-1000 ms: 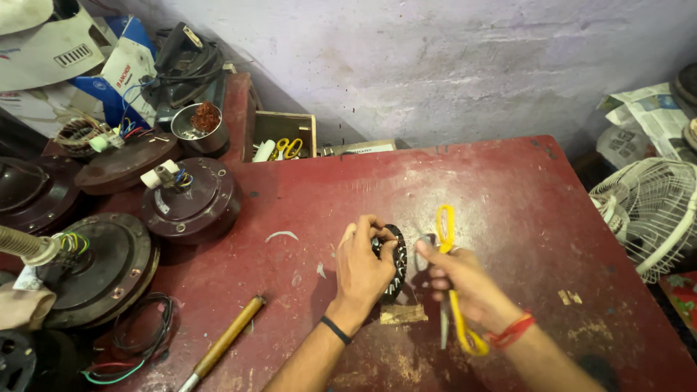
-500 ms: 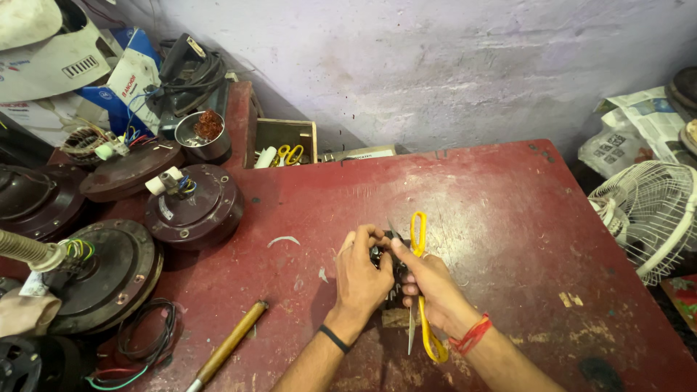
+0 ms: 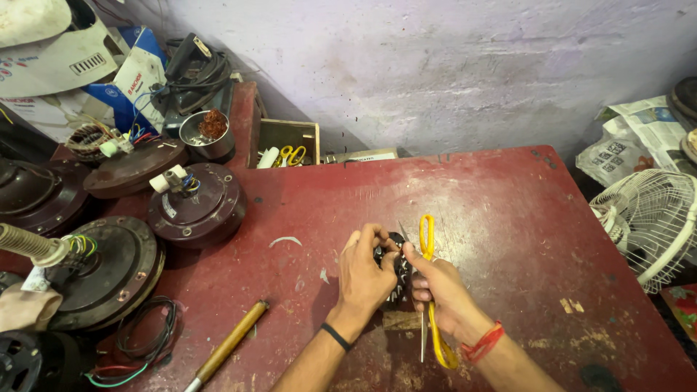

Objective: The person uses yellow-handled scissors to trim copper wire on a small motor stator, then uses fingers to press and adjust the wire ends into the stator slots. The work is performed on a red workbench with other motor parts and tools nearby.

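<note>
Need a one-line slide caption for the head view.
Left hand steadies a small black part; right hand holds yellow-handled scissors.

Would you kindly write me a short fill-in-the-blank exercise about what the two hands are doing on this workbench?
1. The right hand holds scissors with ____ handles.
2. The left hand grips a small dark ____ part on the table.
3. The table's top is painted ____.
4. A white ____ lies at the table's right edge.

Missing words: yellow; toothed; red; fan
</note>
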